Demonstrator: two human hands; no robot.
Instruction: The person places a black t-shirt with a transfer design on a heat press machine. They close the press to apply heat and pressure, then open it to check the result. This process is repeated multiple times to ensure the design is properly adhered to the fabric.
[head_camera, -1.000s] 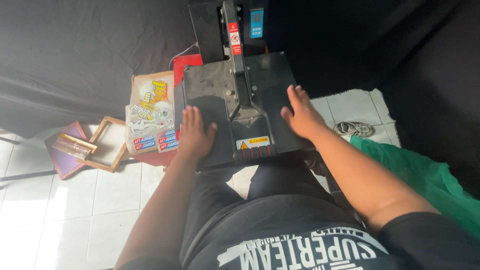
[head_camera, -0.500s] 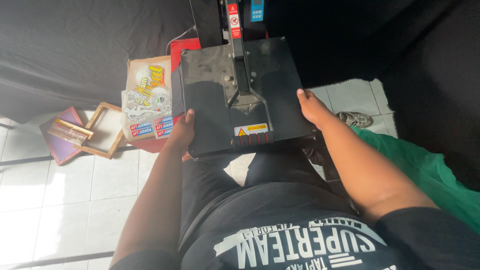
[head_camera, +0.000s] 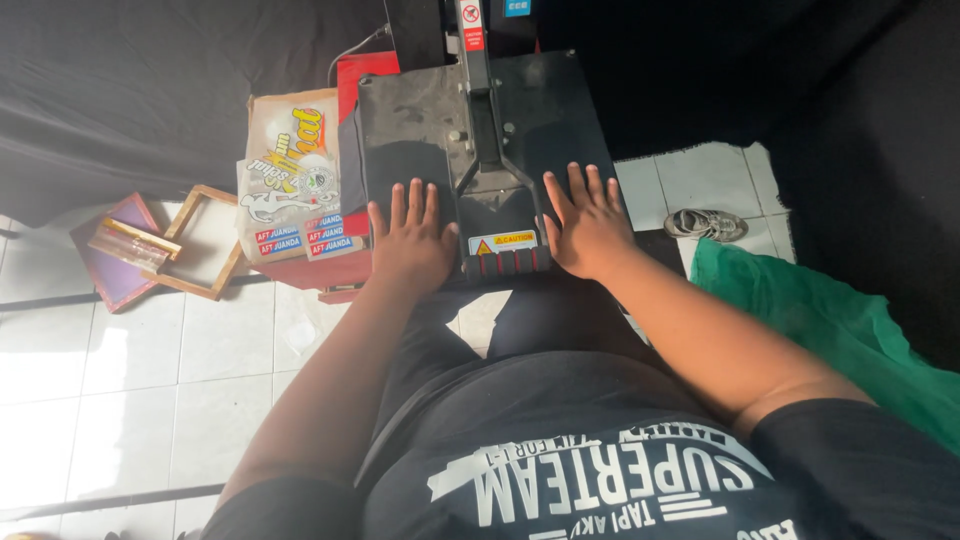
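Both hands pressing flat on black heat press plate (head_camera: 470, 130), fingers spread, gripping nothing. Left hand (head_camera: 410, 240) near-left, right hand (head_camera: 590, 225) near-right of handle. Plate sitting centre, bags (head_camera: 290, 180) lying left. Next probably needing even downward pressure.

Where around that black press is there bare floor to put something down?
Bare white tiles lie below the wooden frames. A smaller bare patch sits between the press and the shoe. Beside the left hand, the printed bags crowd things.

Both arms stretched fwd, elbows slightly bent. Left hand (head_camera: 412, 240) flat, palm down, fingers spread, pointing away. Right hand (head_camera: 588, 224) same pose, level w/ left, well apart. Nothing gripped.
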